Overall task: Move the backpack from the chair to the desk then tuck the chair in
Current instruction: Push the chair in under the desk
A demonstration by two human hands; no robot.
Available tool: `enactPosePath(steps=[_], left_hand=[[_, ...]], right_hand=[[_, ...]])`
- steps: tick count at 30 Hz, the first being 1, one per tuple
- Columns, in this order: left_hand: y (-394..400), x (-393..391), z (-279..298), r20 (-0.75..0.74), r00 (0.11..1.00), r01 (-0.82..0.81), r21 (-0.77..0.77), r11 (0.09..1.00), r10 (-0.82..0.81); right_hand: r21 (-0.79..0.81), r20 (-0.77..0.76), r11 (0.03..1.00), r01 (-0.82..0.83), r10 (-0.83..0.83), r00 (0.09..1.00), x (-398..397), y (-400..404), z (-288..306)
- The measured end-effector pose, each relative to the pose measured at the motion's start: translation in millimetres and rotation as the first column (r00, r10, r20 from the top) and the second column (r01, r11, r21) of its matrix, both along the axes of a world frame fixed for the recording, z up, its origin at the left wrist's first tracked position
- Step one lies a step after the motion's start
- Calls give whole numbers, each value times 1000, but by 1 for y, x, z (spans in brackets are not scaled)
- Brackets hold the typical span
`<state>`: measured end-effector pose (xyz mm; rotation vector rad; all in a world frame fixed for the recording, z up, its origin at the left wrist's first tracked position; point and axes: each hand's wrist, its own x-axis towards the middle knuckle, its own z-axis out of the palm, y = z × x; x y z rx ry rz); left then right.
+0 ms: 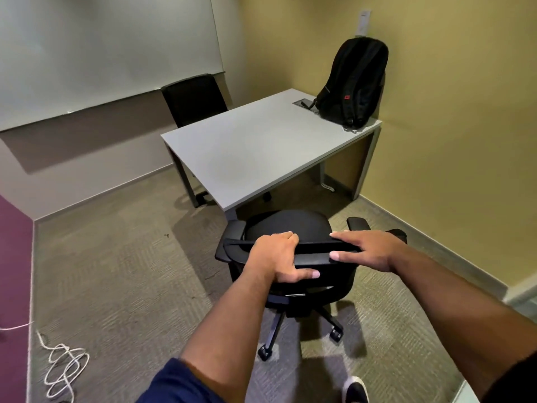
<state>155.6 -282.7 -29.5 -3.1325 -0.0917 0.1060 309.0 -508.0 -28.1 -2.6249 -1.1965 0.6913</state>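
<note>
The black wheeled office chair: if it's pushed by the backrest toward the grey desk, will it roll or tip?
The black wheeled office chair likely rolls easily, since casters show under it. On carpet it may drag or swivel off line. With the left hand and right hand high on its backrest, a hard shove could tip it forward.

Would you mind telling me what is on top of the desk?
A black backpack stands at the desk's far right corner against the wall, beside a small cable hatch. Whatever lies behind the backpack is hidden.
</note>
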Motion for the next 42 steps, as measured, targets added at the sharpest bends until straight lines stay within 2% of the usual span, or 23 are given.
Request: enactPosePath(steps=[9,18,23,32,42], left_hand=[[-15,57,-3,29,999,-42,-96,994,45],[-35,128,-5,-68,989,-144,-195,970,134],[-57,164,-9,-25,988,-151,-199,968,149],[-50,230,-8,-70,970,-242,-224,944,232],[-31,289,-6,-96,918,-396,-240,886,385]], right_hand=[[56,168,998,20,-29,985,49,-11,-6],[90,253,996,-4,-19,967,128,-23,-8],[68,318,998,-12,-10,948,178,-29,-11],[146,323,988,-52,2,946,256,-13,-14],[188,331,964,-190,120,936,338,24,-20]])
